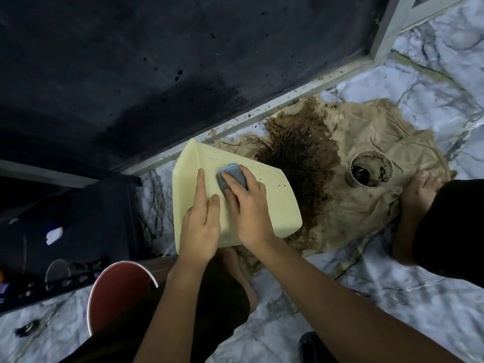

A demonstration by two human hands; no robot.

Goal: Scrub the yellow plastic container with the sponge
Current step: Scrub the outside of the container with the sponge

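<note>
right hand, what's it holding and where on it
The right hand holds the blue-grey sponge, fingers curled over its top, pressing it onto the yellow container.

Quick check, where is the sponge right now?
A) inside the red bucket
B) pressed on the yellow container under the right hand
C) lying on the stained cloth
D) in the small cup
B: the blue-grey sponge sits under the fingers of the right hand, pressed on the speckled side of the yellow container, while the left hand rests flat on the container beside it.
</note>
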